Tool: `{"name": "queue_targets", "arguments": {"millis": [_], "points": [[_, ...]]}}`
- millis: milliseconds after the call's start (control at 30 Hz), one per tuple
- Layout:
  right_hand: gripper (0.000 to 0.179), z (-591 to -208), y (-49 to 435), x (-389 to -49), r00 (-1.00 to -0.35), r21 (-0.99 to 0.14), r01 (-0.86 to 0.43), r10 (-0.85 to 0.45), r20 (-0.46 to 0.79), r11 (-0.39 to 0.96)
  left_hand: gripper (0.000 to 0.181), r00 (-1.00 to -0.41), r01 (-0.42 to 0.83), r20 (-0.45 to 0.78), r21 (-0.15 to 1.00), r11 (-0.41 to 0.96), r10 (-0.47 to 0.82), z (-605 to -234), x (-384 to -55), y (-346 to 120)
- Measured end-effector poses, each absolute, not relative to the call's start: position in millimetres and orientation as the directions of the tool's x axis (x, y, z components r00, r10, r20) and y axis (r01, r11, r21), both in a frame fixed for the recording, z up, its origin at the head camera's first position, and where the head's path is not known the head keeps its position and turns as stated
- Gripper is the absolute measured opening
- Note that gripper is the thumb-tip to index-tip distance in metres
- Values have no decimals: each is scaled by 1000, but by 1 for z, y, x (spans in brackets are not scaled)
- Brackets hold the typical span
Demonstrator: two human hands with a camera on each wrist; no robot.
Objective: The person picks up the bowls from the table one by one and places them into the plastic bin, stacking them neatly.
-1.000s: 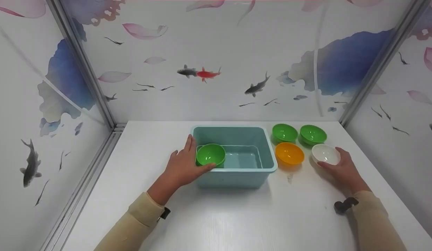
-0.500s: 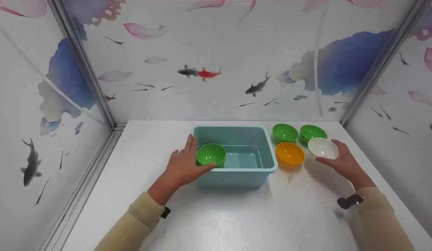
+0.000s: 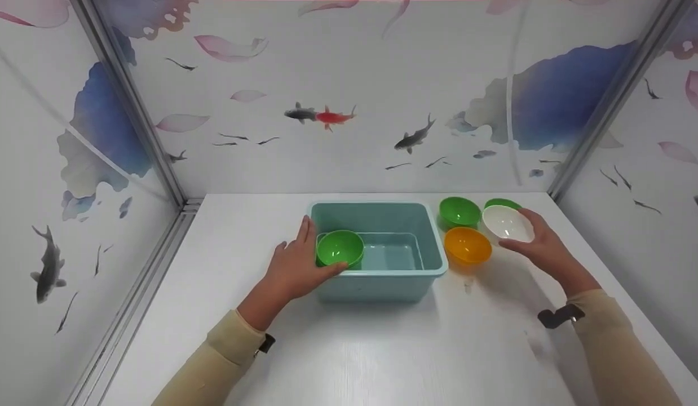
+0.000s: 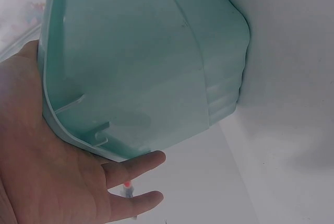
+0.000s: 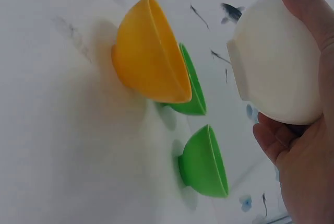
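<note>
My right hand [image 3: 552,248] grips a white bowl [image 3: 508,224] by its right side, thumb at the near rim. In the right wrist view the white bowl [image 5: 276,59] is lifted off the table. It partly hides one green bowl [image 3: 502,203] behind it in the head view. An orange bowl [image 3: 467,246] and another green bowl [image 3: 459,212] stand to its left. My left hand [image 3: 295,268] rests on the left front corner of a pale teal bin [image 3: 377,287], fingers extended. Inside the bin's left end sits a green bowl [image 3: 340,248].
A white table [image 3: 349,349] carries everything. Printed white panels [image 3: 349,163] enclose the back and both sides, with metal posts [image 3: 129,101] at the corners. The orange and green bowls stand close to the bin's right wall.
My right hand has raised the white bowl from the table and moved it back and slightly left, over the front of the far right green bowl. My left hand stays on the bin.
</note>
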State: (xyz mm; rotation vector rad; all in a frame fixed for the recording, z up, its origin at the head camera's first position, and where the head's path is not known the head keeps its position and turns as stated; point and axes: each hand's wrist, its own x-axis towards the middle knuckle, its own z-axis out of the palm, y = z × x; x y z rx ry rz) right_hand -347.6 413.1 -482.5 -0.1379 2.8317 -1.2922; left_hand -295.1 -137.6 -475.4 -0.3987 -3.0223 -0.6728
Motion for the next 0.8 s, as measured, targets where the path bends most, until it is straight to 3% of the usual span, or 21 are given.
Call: {"name": "queue_targets", "arguments": {"millis": [200,400,800], "points": [[112,-468,389,-345,-982,-792,-169,-169,85,586,128,-968,248,73,432,867,241,-476,-294,-138],[104,-460,364,-347,-959,-762,-270,-236,157,589,129,-972,232,70,427,874,224,-478,-294,-140],[107,-442,328,-349,-943,-781,-298,-294,153,548,133,-968,247,61,418,874,244,-475,-295,-138]]}}
